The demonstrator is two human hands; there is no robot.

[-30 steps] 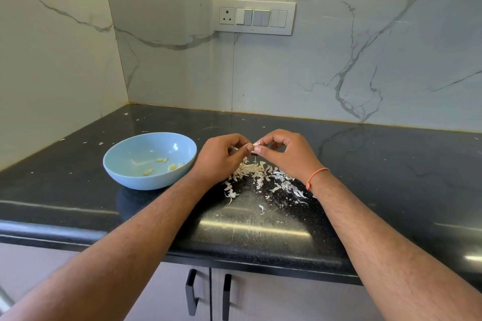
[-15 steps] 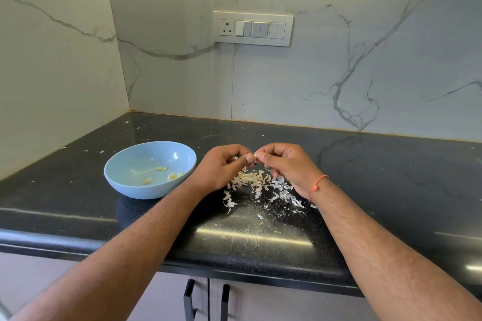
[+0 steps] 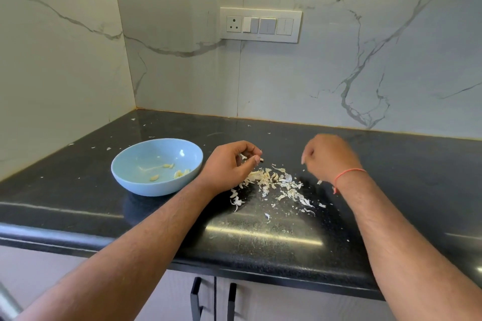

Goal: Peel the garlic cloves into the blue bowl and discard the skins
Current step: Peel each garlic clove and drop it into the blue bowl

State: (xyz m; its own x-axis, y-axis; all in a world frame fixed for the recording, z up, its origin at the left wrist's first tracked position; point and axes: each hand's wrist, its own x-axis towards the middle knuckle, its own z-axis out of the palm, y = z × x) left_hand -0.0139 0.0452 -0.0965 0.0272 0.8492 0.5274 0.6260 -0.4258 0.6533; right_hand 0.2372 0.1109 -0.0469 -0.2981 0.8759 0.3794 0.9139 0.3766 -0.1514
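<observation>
Black table [image 3: 78, 190] under marble wall. Blue bowl [image 3: 135, 182] left of centre, peeled cloves [image 3: 180, 173] inside. Skins [image 3: 276, 185] piled at centre. Left hand [image 3: 229, 164] grip pinches a small clove. Right hand [image 3: 328, 156] blurred, curled; grip state unclear.

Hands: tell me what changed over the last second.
The hands came apart: the right hand, blurred with motion, swung away to the right, while the left hand kept pinching the garlic clove. The blue bowl and the skins on the counter stayed put.
</observation>
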